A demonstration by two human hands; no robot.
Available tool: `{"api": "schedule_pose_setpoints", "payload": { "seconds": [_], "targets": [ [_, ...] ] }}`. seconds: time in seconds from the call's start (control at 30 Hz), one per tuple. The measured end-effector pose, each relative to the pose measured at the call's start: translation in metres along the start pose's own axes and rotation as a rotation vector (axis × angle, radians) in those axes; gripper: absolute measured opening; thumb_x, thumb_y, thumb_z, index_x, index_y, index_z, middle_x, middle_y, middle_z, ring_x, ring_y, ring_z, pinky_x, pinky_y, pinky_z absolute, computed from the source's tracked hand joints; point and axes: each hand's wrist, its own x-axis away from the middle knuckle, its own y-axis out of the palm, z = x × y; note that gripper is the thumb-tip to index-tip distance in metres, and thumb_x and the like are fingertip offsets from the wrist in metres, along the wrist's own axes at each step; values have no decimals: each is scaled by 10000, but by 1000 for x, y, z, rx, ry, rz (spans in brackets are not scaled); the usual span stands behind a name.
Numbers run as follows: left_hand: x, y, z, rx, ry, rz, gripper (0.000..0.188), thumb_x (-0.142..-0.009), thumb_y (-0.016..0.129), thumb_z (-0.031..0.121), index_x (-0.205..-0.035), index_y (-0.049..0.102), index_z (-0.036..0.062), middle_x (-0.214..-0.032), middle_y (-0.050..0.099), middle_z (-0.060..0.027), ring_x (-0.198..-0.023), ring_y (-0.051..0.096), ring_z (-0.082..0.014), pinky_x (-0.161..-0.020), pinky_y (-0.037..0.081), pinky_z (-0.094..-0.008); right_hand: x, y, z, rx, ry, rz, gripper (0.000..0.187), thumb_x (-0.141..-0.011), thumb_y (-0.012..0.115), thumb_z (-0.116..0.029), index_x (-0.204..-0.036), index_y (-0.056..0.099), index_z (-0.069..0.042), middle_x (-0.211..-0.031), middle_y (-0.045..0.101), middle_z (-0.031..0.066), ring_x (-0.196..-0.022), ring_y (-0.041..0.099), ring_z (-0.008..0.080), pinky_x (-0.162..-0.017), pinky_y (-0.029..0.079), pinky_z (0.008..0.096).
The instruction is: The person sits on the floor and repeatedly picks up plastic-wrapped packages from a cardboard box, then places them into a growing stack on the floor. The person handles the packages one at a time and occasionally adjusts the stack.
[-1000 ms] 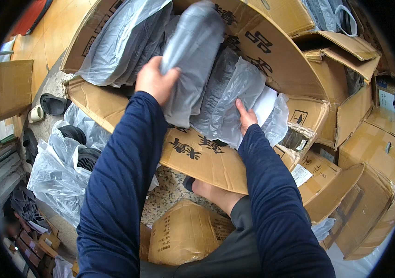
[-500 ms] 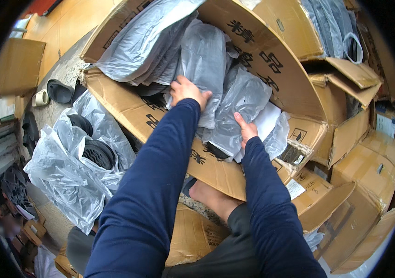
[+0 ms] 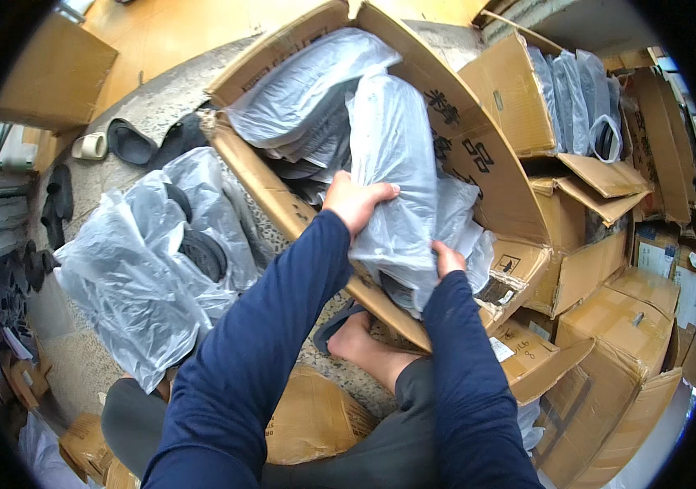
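A frosted plastic bag (image 3: 393,138) with something long, flat and dark inside, likely footwear, lies slanted across the open cardboard box (image 3: 490,175). My left hand (image 3: 356,202) is closed on its left edge, thumb laid over the top. My right hand (image 3: 449,261) is at its lower right edge; the fingers are mostly hidden beneath the plastic. More bagged pieces (image 3: 307,90) are stacked in the box's far left part. Another crumpled bag (image 3: 455,204) sits under and right of the held one.
Left on the speckled floor lie large plastic bags (image 3: 132,281) with dark ribbed soles (image 3: 203,254) showing. Loose clogs (image 3: 130,143) stand behind them. Several open cartons (image 3: 609,326) crowd the right, one filled with upright bagged pieces (image 3: 576,102). My foot (image 3: 356,336) is below the box.
My left hand has gripped the long bag and shifted it right and nearer, over the crumpled bag. My right hand has moved from that crumpled bag to the long bag's lower edge. The view has shifted.
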Motion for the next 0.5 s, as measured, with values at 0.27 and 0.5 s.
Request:
{"api": "schedule_pose_setpoints", "payload": {
  "seconds": [0.27, 0.5],
  "targets": [
    [232, -84, 70, 465, 434, -271, 780, -746, 776, 361, -1315, 434, -47, -1222, 563, -123, -1134, 528, -197, -1000, 397, -334, 38, -120, -69, 757, -269, 66, 680, -659, 736, -414, -1085, 640, 107, -1116, 660, 212, -1036, 623, 262, -918, 461, 346],
    [340, -152, 32, 437, 420, 98, 480, -870, 618, 257, -1222, 502, -48, -1072, 635, -125, -929, 642, -197, -836, 523, -328, 141, -163, -79, 369, -549, -23, 531, -705, 718, -309, -1070, 667, 74, -1064, 674, 152, -977, 609, 201, -890, 444, 313]
  ]
}}
